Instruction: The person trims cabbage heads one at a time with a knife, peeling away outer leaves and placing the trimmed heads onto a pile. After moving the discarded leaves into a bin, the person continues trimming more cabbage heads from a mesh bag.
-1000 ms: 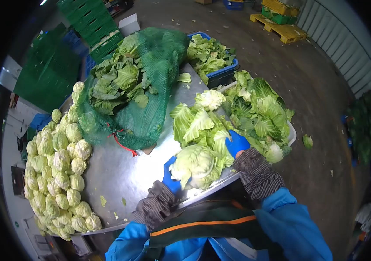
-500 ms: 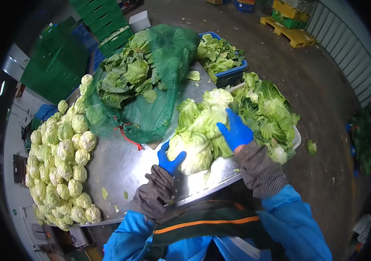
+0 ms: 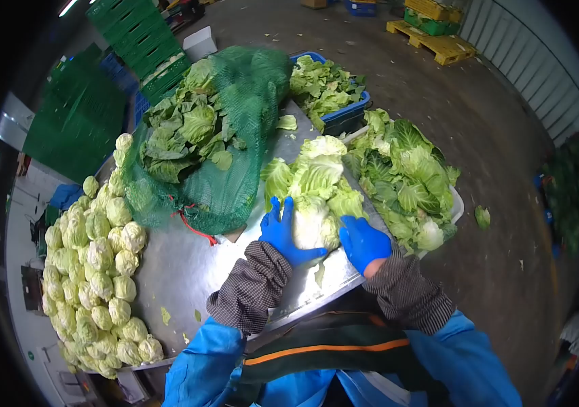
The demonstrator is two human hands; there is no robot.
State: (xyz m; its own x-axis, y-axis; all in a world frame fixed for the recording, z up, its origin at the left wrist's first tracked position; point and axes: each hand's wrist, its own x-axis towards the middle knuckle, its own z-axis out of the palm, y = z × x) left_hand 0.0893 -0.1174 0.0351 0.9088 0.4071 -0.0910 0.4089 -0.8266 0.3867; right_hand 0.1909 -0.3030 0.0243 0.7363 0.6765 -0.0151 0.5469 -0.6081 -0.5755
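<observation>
A pale cabbage [image 3: 311,222] lies on the metal table in front of me, with loose green outer leaves [image 3: 316,173] spread behind it. My left hand [image 3: 285,236], in a blue glove, rests against the cabbage's left side. Its fingers are spread and its thumb stretches across the front. My right hand [image 3: 365,245], also gloved in blue, is at the right side, its fingers drawn together at the edge of a cabbage leaf [image 3: 348,205]. Its fingertips are partly hidden.
Trimmed cabbages [image 3: 99,271] are piled at the left of the table [image 3: 188,278]. Behind lies a green mesh bag [image 3: 249,102] with leafy cabbages [image 3: 188,132]. A white tub [image 3: 458,205] of leaves stands at the right, a blue crate [image 3: 347,114] of leaves beyond.
My left hand has moved up and right along the cabbage and spread its fingers. The right hand has come down to the cabbage's right side. The camera view has shifted slightly.
</observation>
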